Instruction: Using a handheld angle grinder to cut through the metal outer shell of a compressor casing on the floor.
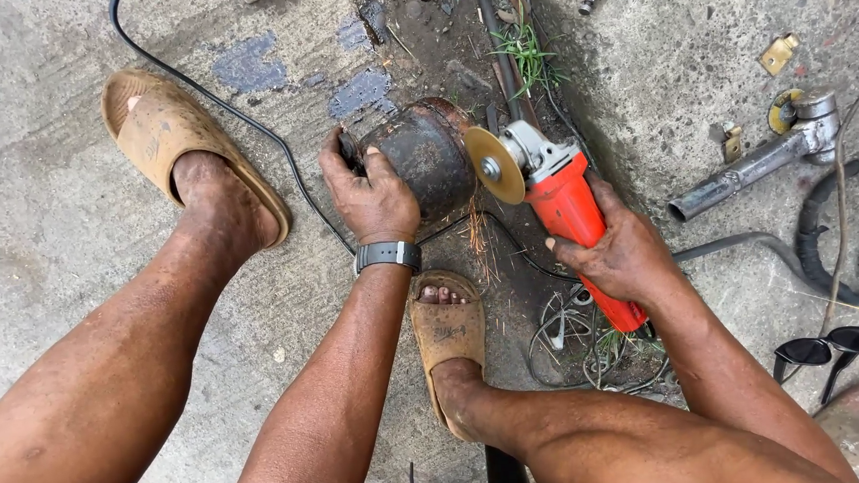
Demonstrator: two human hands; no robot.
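Squatting pose, head view straight down. Nearest: two bare forearms and knees, tan slide sandal (450, 339) under the right foot, a second tan sandal (169, 137) further left on grey concrete floor (55, 287).

Left hand (371, 194), black wristwatch (388, 256) on the wrist, clamped over the near-left side of a rusty dark metal cylinder (428, 157); fingers wrapped on the drum's rim, thumb on top, no gap showing. Cylinder lying on its side on the ground, long axis running roughly left-near to right-far, far end toward the dirt strip.

Right hand (625, 252) closed around the red body of an angle grinder (568, 206), fingers curled tight on the housing. Grinder's long axis slanted from lower right up to upper left, grey gear head forward. Cutting disc (493, 164) just right of the cylinder, edge at or touching the drum's right side; orange spark streaks falling below that contact. So: workpiece directly left of the disc, left hand nearer to it, right hand well back on the tool.

Black cable (250, 119) curving past the left sandal toward the drum. Tangle of wire (574, 337) below the grinder.

Further out right: grey metal pipe fitting (764, 159), small brass brackets (778, 53), black hose (835, 243), two black funnel shapes (825, 350). Far top: weeds (528, 54) in a dirt crack.
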